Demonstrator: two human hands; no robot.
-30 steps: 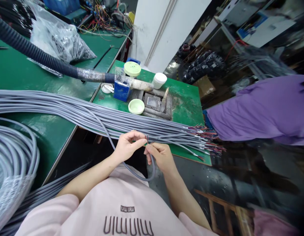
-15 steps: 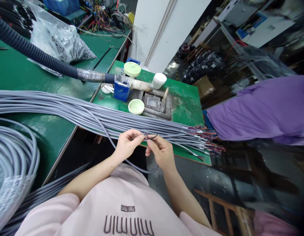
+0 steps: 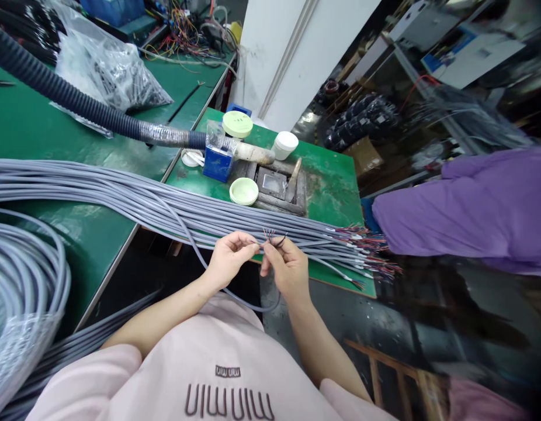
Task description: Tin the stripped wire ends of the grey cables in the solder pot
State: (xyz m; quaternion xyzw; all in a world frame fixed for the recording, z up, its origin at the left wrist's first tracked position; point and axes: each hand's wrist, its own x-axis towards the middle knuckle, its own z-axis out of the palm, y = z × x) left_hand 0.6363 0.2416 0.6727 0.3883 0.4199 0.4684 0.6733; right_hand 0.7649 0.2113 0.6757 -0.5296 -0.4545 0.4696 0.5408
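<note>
My left hand [image 3: 230, 257] and my right hand [image 3: 284, 266] meet in front of my chest, both pinched on the stripped end of one grey cable [image 3: 248, 305]. Its thin coloured wires [image 3: 270, 235] fan out above my fingertips. The cable loops down below my right hand and runs back up to a long bundle of grey cables [image 3: 165, 204] lying across the green bench. That bundle's stripped coloured ends [image 3: 367, 251] stick out past the bench edge on the right.
A solder pot [image 3: 274, 184] with pale green lids [image 3: 243, 190], a blue box [image 3: 218, 162] and a dark corrugated hose [image 3: 77, 105] sit behind the bundle. Coiled grey cable [image 3: 20, 280] lies at left. A person in purple [image 3: 463, 204] stands at right.
My hands have risen slightly toward the bundle. The coloured wires have been spread apart and now stand up between my fingertips.
</note>
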